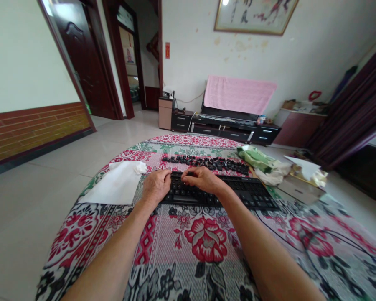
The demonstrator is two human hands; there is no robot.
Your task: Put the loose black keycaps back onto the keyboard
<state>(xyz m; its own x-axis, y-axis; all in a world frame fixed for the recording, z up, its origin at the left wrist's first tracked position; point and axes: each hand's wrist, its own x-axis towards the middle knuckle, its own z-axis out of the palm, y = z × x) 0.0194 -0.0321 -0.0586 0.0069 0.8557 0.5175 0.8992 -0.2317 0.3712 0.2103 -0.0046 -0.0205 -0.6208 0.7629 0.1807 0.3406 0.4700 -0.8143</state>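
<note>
A black computer keyboard (257, 194) lies on the flowered tablecloth in front of me, with bare gaps among its keys. My left hand (157, 184) is closed around the keyboard's left end, thumb along its edge. Over the upper left part of the keys, my right hand (202, 179) has its fingertips drawn together in a pinch; whatever is between them is too small and dark to make out. Behind the keyboard, loose black keycaps (219, 164) are spread in a long band.
White paper (115, 184) with a crumpled tissue (141, 168) lies at the left. To the right are a green cloth-like wrapper (255, 159) and an open box (301, 188). A black cable (332, 233) curls across the flowered tablecloth (207, 238). A TV cabinet stands beyond.
</note>
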